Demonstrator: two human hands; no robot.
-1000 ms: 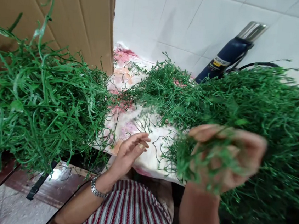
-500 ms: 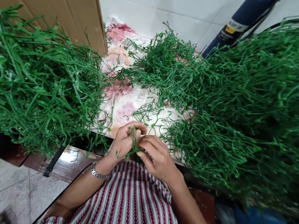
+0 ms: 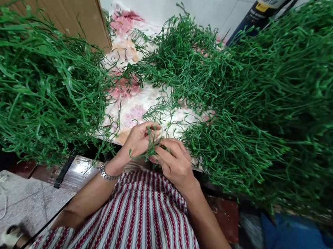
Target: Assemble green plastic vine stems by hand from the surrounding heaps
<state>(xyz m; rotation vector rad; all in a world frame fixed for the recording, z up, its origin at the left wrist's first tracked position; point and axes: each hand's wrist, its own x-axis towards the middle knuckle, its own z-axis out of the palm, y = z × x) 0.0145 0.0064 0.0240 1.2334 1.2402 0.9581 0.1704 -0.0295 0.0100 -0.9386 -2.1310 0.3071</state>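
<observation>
Just below the frame's centre, my left hand [image 3: 138, 140] and right hand [image 3: 177, 165], fingers curled nearly closed, pinch a green sprig [image 3: 151, 150]; a hard tug might snap it, a slack grip drop it onto my striped clothing [image 3: 147, 221].

On the worktop [image 3: 134, 113], a stem pile [image 3: 181, 53] lies between the left heap [image 3: 45, 84] and right heap [image 3: 300, 99]; a cardboard panel [image 3: 56, 2] stands behind the former, a bottle [image 3: 253, 18] behind the latter
</observation>
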